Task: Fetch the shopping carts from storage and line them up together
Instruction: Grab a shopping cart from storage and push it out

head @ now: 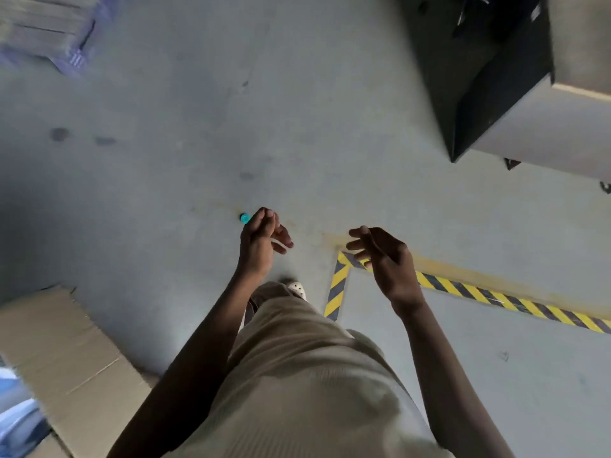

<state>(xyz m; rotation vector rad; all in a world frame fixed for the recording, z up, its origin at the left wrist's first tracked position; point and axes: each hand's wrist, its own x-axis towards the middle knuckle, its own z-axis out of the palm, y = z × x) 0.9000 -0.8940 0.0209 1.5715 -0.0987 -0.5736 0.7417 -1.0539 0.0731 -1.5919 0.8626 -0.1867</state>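
No shopping cart shows in the head view. My left hand [261, 239] hangs in front of me over the grey concrete floor, fingers loosely curled, holding nothing. My right hand [383, 256] is raised beside it, fingers relaxed and slightly spread, also empty. Both hands are apart from each other and touch nothing. My beige clothing and one light shoe [297, 289] fill the bottom middle.
Yellow-and-black hazard tape [469, 290] marks a corner on the floor at the right. A dark box-like unit [489, 77] stands at the top right. Flattened cardboard [62, 352] lies at the lower left, wrapped stacked goods [43, 28] at the top left. A small turquoise cap [244, 218] lies on the floor.
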